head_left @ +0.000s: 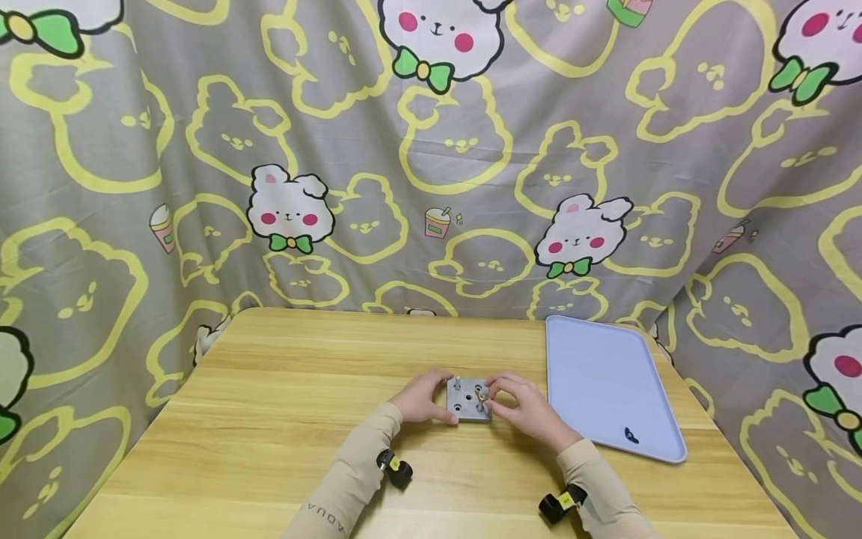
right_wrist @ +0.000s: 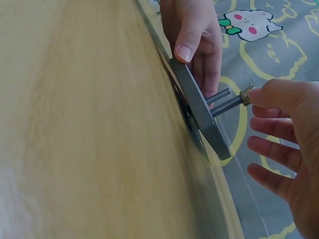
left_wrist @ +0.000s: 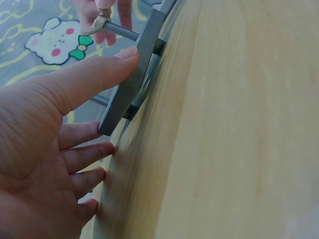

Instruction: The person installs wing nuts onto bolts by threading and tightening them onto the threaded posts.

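A square grey metal plate (head_left: pixel 469 411) with several holes lies on the table, raised on dark bolt heads beneath it. Two threaded studs rise from it; the left one, a bare stud (head_left: pixel 457 382), stands near the far left corner. My left hand (head_left: pixel 420 397) holds the plate's left side, thumb on the near edge and index finger at the far corner. On the tip of the other stud (right_wrist: pixel 227 106) sits a brass-coloured wing nut (left_wrist: pixel 97 25). My right hand (head_left: pixel 528 410) pinches this wing nut between thumb and index finger, the other fingers spread loosely.
A pale blue tray (head_left: pixel 599 367) lies to the right, with a small black part (head_left: pixel 630 435) near its front edge. The wooden table (head_left: pixel 303 374) extends left and in front of the plate. A patterned curtain (head_left: pixel 364 157) hangs behind and at both sides.
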Tool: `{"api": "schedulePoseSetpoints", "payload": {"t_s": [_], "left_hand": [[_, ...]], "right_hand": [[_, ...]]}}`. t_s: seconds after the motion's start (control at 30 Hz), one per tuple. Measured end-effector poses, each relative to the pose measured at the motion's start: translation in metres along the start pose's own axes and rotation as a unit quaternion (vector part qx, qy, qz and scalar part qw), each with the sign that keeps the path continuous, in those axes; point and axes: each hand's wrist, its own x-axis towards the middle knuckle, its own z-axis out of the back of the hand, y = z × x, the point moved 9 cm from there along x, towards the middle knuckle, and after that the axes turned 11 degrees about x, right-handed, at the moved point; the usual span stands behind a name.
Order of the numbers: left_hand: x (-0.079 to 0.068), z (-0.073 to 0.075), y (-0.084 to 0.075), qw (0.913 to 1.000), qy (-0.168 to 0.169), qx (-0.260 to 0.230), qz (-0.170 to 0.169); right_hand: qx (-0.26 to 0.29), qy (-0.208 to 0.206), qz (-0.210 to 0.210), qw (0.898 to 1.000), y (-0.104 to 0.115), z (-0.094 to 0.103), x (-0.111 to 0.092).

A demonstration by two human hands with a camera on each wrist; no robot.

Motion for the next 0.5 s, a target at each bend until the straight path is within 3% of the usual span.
{"api": "schedulePoseSetpoints", "payload": {"t_s": [0.5], "left_hand": [[0.0003,0.0003,-0.0001,1.0,0.0,-0.001,-0.004]], "right_hand": [[0.0,0.005,-0.019,1.0,-0.0014,-0.0001,-0.0009]]}}
